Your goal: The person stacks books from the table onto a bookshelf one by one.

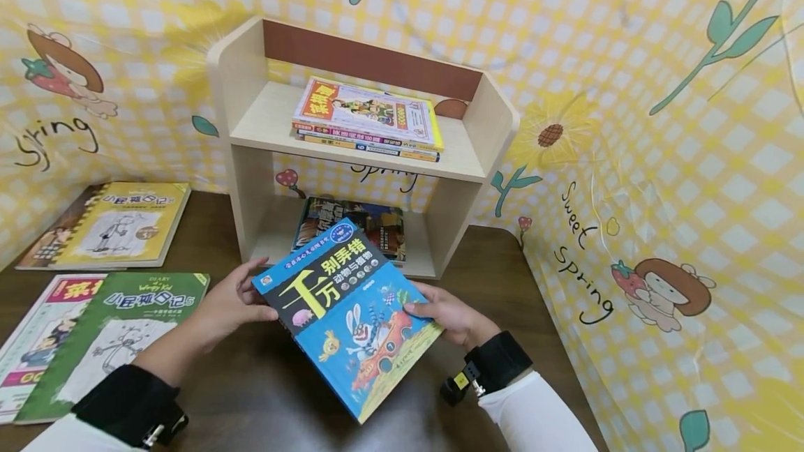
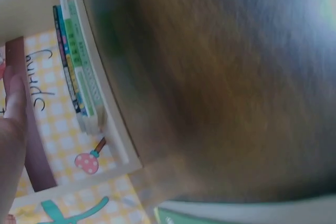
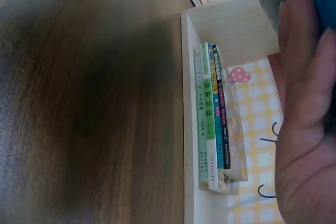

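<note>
A blue picture book (image 1: 352, 319) with a rabbit in a red car on its cover is held tilted in front of the shelf in the head view. My left hand (image 1: 229, 305) pinches its upper left corner, thumb on the near edge. On the opposite side my right hand (image 1: 449, 312) grips the book's right edge, thumb over the cover. Behind it stands a small two-tier wooden shelf (image 1: 251, 117). Several books (image 1: 370, 114) lie stacked on the upper tier, and a dark-covered stack (image 1: 383, 225) lies on the lower one, partly hidden by the blue book.
Left on the brown table (image 1: 251, 396) lie a yellow book (image 1: 125, 222) over another cover and a green book (image 1: 138, 326) overlapping a magazine (image 1: 38, 354). A yellow checked cloth (image 1: 597, 180) hangs behind and along the right side.
</note>
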`<state>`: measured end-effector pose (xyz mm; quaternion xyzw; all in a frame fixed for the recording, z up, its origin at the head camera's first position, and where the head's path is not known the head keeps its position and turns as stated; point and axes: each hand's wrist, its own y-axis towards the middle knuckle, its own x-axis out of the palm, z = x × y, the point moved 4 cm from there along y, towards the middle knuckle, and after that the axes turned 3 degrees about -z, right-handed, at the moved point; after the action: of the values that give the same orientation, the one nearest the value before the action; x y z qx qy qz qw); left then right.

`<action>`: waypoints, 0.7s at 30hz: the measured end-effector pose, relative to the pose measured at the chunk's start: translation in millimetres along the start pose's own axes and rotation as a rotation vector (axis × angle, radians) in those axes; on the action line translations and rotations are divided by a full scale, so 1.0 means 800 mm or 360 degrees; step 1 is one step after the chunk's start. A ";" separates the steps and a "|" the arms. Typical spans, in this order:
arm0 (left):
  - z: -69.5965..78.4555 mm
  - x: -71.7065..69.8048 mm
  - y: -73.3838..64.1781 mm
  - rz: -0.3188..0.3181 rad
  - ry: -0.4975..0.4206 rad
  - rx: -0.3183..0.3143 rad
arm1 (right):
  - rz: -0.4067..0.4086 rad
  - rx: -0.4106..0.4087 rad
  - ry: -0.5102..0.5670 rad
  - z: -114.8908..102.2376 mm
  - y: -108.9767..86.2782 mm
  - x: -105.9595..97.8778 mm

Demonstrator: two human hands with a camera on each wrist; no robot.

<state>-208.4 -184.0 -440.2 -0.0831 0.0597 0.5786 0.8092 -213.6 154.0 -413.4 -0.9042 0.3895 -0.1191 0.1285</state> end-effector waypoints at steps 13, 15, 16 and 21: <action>0.031 0.012 -0.007 -0.0476 -0.0117 0.0188 | -0.0341 0.0010 -0.0016 -0.017 0.005 -0.016; 0.034 0.018 -0.009 -0.0513 -0.0185 0.0187 | -0.0345 -0.0002 -0.0021 -0.019 0.004 -0.019; 0.036 0.020 -0.010 -0.0518 -0.0200 0.0188 | -0.0342 -0.0006 -0.0018 -0.020 0.004 -0.020; 0.045 0.025 -0.017 -0.0433 -0.0089 0.0233 | -0.0338 -0.0043 -0.0011 -0.024 0.005 -0.023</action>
<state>-189.1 -162.0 -407.8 -0.0150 0.0675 0.4596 0.8854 -234.8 162.7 -399.0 -0.9424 0.2927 -0.1236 0.1044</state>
